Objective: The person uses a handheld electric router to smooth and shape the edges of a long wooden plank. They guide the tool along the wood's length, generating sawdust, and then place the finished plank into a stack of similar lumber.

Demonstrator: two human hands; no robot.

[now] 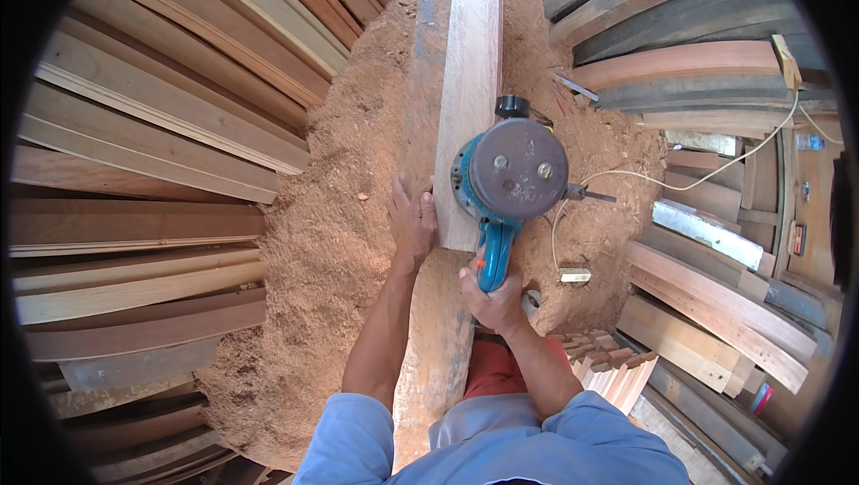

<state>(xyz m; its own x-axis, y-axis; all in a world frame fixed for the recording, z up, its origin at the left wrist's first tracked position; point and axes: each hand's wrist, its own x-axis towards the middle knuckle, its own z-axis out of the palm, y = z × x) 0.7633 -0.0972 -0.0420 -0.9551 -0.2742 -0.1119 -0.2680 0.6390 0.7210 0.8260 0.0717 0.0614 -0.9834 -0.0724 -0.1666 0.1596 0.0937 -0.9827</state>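
A pale wooden board lies lengthwise on a worn, thicker wooden beam that runs away from me. On the board's near end sits a blue router with a round dark top, partly overhanging the right edge. My right hand is closed around its blue rear handle, beside an orange button. A black knob is on the router's far side. My left hand rests against the board's left edge, fingers stretched and apart; the thumb lies nearest the board. The cutting side beneath the router is hidden.
Wood shavings cover the floor around the beam. Long planks are stacked on the left, more boards on the right. A pale cord runs over the right side, near a small white socket block.
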